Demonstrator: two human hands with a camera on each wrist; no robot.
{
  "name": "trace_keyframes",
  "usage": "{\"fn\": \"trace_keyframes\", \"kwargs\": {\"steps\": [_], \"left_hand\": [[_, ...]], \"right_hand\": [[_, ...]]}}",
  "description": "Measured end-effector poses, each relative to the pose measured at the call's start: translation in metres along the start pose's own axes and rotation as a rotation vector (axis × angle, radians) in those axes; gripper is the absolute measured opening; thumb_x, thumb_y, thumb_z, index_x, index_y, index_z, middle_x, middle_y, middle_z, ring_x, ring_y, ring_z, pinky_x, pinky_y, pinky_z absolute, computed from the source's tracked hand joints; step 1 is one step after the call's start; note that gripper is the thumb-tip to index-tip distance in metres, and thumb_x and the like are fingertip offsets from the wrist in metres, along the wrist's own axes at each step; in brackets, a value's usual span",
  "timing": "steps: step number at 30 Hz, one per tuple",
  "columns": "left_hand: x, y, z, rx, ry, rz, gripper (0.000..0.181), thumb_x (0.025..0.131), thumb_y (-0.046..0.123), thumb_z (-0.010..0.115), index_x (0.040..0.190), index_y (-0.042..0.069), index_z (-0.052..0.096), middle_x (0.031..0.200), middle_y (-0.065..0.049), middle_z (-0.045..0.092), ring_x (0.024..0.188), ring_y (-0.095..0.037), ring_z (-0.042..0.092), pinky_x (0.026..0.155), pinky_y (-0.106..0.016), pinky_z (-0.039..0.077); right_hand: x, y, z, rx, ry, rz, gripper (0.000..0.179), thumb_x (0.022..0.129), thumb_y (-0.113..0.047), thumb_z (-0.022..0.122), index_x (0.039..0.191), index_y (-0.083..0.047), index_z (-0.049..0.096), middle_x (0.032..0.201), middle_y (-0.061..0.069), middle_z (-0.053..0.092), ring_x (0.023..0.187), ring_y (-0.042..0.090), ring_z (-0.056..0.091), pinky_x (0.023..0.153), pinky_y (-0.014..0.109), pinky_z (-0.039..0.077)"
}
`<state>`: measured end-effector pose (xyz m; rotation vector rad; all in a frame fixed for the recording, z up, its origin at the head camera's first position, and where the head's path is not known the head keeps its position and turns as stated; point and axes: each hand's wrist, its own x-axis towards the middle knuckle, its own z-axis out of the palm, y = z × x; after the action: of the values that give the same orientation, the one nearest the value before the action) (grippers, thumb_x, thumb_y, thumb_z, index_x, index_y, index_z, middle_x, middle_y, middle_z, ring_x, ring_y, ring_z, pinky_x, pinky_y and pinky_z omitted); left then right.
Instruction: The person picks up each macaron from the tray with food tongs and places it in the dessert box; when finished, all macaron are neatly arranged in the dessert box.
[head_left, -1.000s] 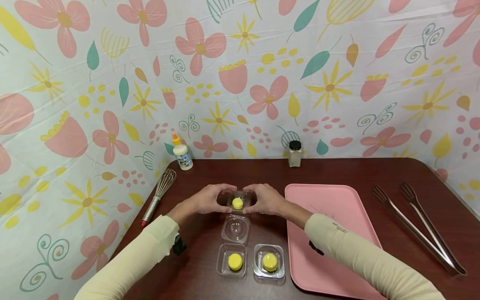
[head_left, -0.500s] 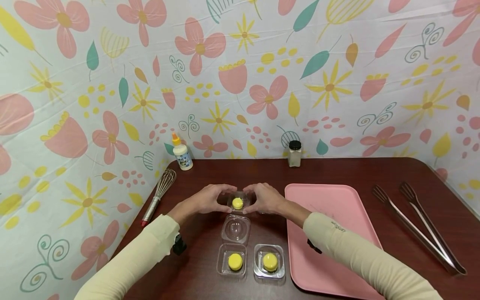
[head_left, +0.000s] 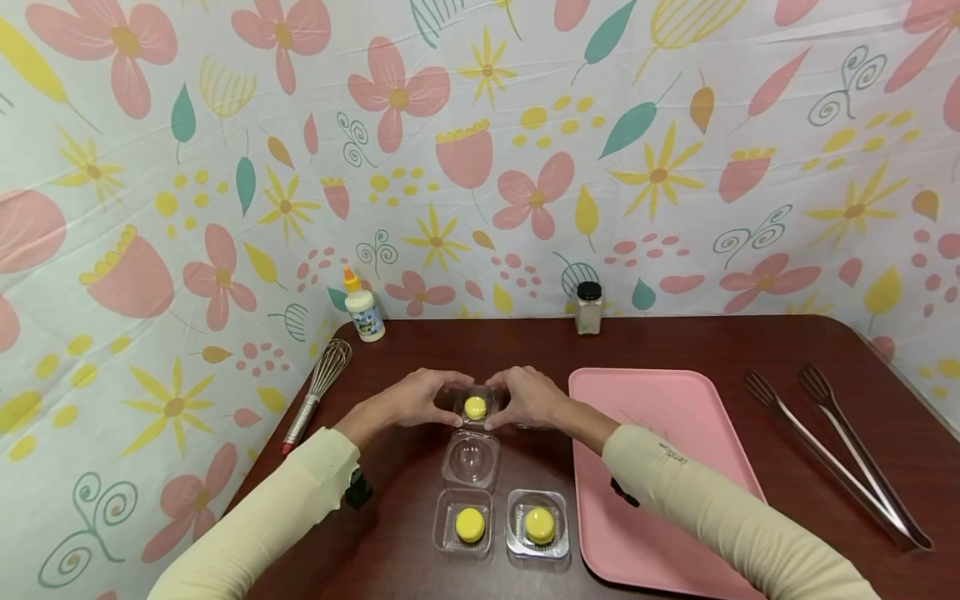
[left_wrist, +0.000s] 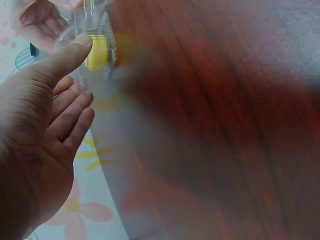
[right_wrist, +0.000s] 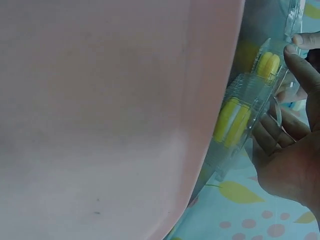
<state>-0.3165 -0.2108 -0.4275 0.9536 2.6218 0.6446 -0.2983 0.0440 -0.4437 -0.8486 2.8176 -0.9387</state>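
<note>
At the middle of the table, in the head view, my left hand (head_left: 416,398) and right hand (head_left: 534,398) hold a clear plastic clamshell box (head_left: 477,389) from both sides. Inside it sits a yellow macaron (head_left: 476,407). Both thumbs are at its near corners; the fingers reach round towards its far side. The left wrist view has the left thumb (left_wrist: 82,42) against the box beside the macaron (left_wrist: 98,52). In the right wrist view another clear box with a yellow macaron (right_wrist: 231,122) stands beside the right hand, which mostly hides it in the head view.
Nearer me, an opened clear box has its lid (head_left: 471,460) folded back and a macaron (head_left: 470,525) inside. Right of it another box holds a macaron (head_left: 540,526). Around lie a pink tray (head_left: 645,500), tongs (head_left: 847,458), a whisk (head_left: 318,387), a glue bottle (head_left: 365,315) and a jar (head_left: 589,310).
</note>
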Motion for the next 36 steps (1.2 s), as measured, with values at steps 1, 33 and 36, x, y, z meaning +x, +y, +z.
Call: {"fn": "trace_keyframes", "kwargs": {"steps": [1,33,36], "left_hand": [[0.000,0.001,-0.001,0.007,-0.006,-0.002,0.070,0.090,0.027,0.089,0.151,0.009,0.058,0.147,-0.007,0.064,0.132,-0.021,0.062,0.110,-0.044,0.051],[0.003,0.012,-0.002,0.315,-0.006,0.036,0.066,0.088,0.038,0.088,0.144,0.013,0.065,0.131,-0.001,0.073,0.098,-0.013,0.067,0.089,-0.033,0.057],[0.003,0.010,0.000,0.317,0.012,0.047,0.065,0.088,0.037,0.089,0.144,0.013,0.065,0.130,-0.001,0.074,0.095,-0.013,0.067,0.088,-0.033,0.057]], "right_hand": [[0.000,-0.001,0.000,-0.003,-0.001,0.002,0.064,0.073,-0.035,0.101,0.125,-0.007,0.077,0.113,0.002,0.079,0.103,0.017,0.072,0.088,0.039,0.059],[-0.001,-0.015,0.008,-0.247,0.024,0.015,0.058,0.077,-0.041,0.095,0.124,-0.014,0.077,0.108,-0.001,0.077,0.089,0.017,0.070,0.073,0.043,0.060],[-0.002,-0.015,0.009,-0.265,0.033,0.013,0.059,0.077,-0.042,0.094,0.126,-0.014,0.077,0.110,-0.001,0.077,0.090,0.017,0.071,0.072,0.043,0.060]]}}
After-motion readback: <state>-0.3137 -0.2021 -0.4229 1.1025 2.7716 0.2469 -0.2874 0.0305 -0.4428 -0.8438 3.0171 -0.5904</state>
